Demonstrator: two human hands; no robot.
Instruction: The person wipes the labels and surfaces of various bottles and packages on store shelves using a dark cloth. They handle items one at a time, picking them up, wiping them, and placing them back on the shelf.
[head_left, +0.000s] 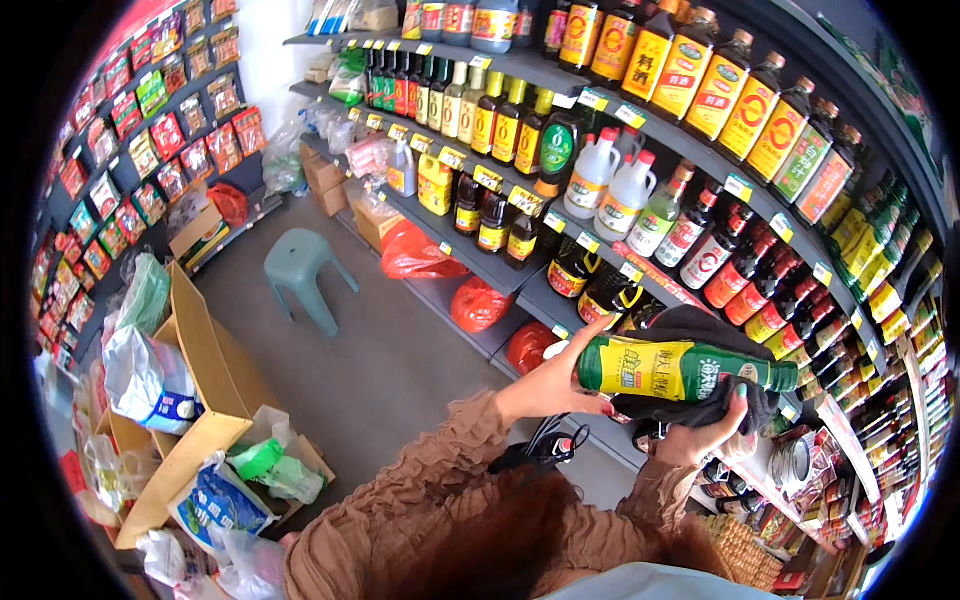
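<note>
A green bottle (655, 368) with a yellow label lies sideways in front of me, its neck toward the right. At its base end, my left hand (560, 378) is closed on it, thumb on the upper side and fingers below. My right hand (712, 435) grips a dark cloth (745, 408) against the bottle's lower side near the shoulder. More of the dark cloth shows along the upper side, behind the bottle. Parts of the left fingers are hidden under the bottle.
Shelves (440, 150) packed with sauce bottles rise ahead and to the right. A green stool (305, 275) stands on the grey floor (375, 360). At left are an open cardboard box (215, 370) and plastic bags. Red bags (480, 303) lie on the lowest shelf.
</note>
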